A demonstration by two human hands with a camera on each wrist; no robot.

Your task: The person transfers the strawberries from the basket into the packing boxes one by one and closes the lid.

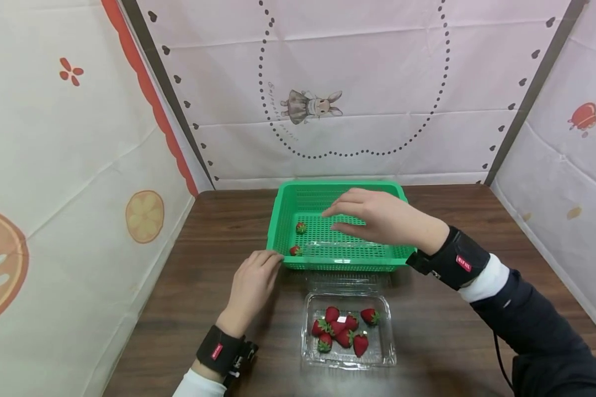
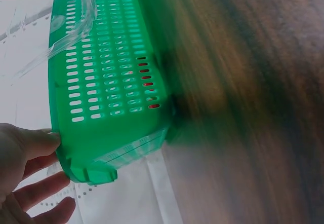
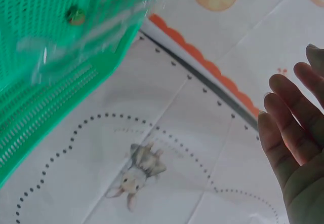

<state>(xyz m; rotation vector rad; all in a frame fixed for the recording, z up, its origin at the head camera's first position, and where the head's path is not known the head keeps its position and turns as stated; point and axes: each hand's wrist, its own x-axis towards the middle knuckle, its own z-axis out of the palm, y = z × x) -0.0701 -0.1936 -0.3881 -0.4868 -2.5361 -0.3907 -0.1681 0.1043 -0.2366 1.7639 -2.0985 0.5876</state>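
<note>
A green plastic basket [image 1: 274,220] with slotted walls stands at the back of the table. My left hand [image 1: 255,278] is at its front left corner, pinching the rim between thumb [image 2: 45,142] and a finger, the other fingers spread loosely. Above the basket hovers my right hand [image 1: 377,216], fingers extended and holding nothing. Two strawberries show inside the basket, one toward the middle left [image 1: 301,227] and one near the front wall [image 1: 295,251]. In front, a clear plastic clamshell box [image 1: 308,353] holds several strawberries [image 1: 344,337].
The clamshell's transparent lid [image 1: 347,253] stands raised and overlaps the basket's front wall in the head view. White printed cloth walls [image 1: 377,71] enclose the wooden table [image 1: 203,309] at the back and both sides. A black cable [image 1: 499,358] hangs by the right sleeve.
</note>
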